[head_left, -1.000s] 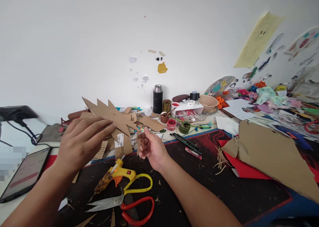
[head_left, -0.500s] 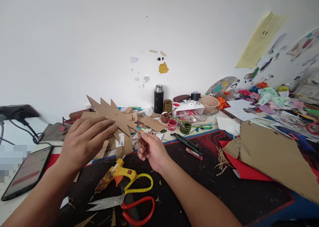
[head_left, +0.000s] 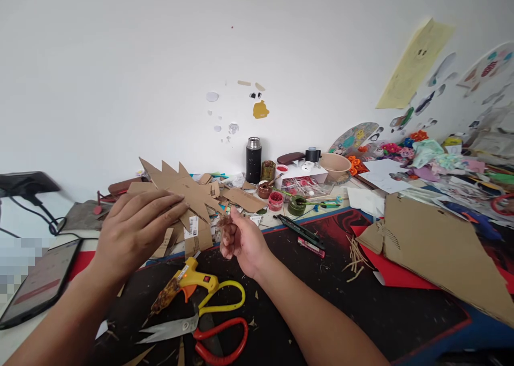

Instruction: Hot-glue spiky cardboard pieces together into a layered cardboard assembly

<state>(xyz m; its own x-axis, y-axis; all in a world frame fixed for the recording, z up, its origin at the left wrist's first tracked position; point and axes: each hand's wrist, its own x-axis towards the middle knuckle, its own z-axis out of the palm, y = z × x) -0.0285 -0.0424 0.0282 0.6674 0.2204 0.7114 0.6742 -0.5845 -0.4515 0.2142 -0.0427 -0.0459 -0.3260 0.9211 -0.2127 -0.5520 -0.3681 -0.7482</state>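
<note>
My left hand [head_left: 138, 229] holds a spiky cardboard cutout [head_left: 182, 186] above the desk, its fingers laid together along the near side. The cutout's long points face up and to the right. At its right tip my right hand [head_left: 244, 240] has curled fingers, with the thumb and index finger around the point; the fingertips look smeared with brown. Below the hands, a yellow glue gun [head_left: 184, 283] lies on the dark mat, its small light glowing orange. Scissors [head_left: 188, 326] with one yellow and one red handle lie partly open nearer to me.
Cardboard scraps [head_left: 241, 199] are heaped behind the hands. A black flask [head_left: 253, 161] and paint jars [head_left: 276, 201] stand near the wall. A green cutter [head_left: 299, 231] lies on the mat [head_left: 321, 301]. A large cardboard sheet [head_left: 433, 253] is at right, a phone [head_left: 42, 280] at left.
The view has shifted slightly. My right thumb has lifted a little at the cutout's tip; my left hand keeps the same hold.
</note>
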